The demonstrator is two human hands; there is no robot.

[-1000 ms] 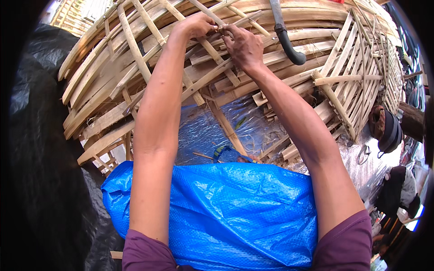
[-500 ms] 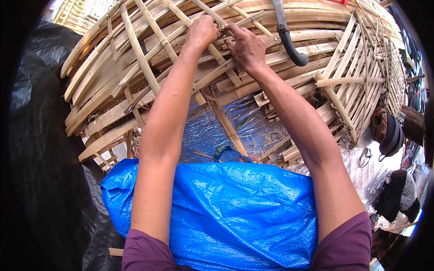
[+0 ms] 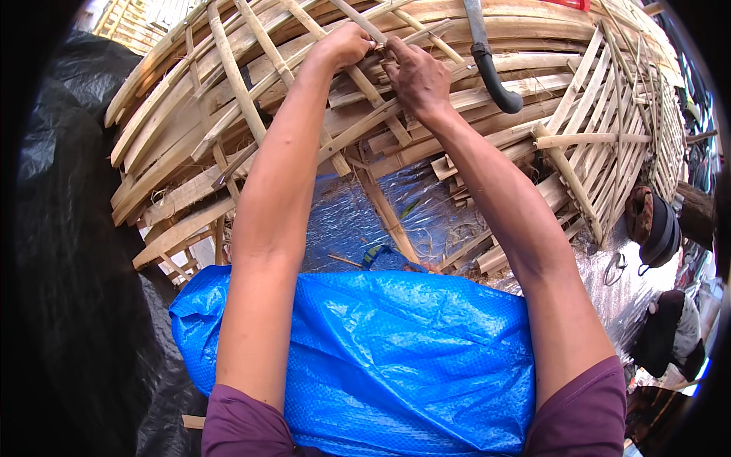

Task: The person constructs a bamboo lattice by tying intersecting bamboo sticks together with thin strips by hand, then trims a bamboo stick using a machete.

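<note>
Both hands meet over a lattice of crossed bamboo strips (image 3: pixel 242 76) at the upper middle. My left hand (image 3: pixel 346 47) is closed in a pinch near a strip crossing, its fingertips on something small that I cannot make out. Right beside it, my right hand (image 3: pixel 420 78) has bent fingers, with thumb and forefinger drawn together at the same spot; whatever they hold is hidden. Just to the right, a grey bar with a hooked black end (image 3: pixel 499 87) lies across the strips. Under the lattice are long split bamboo slats (image 3: pixel 183 199).
A blue woven plastic sheet (image 3: pixel 411 350) covers my lap. Black plastic sheeting (image 3: pixel 68 266) hangs at the left. Silvery foil sheet (image 3: pixel 335 217) lies below the bamboo. On the right are a slatted bamboo panel (image 3: pixel 609 122), a dark striped sandal (image 3: pixel 661 232) and a wooden post (image 3: pixel 694 213).
Both hands stay at the same crossing, with the left hand's fingers shifting slightly upward and right. The whole view has moved a little; the bamboo and the hooked bar lie as before.
</note>
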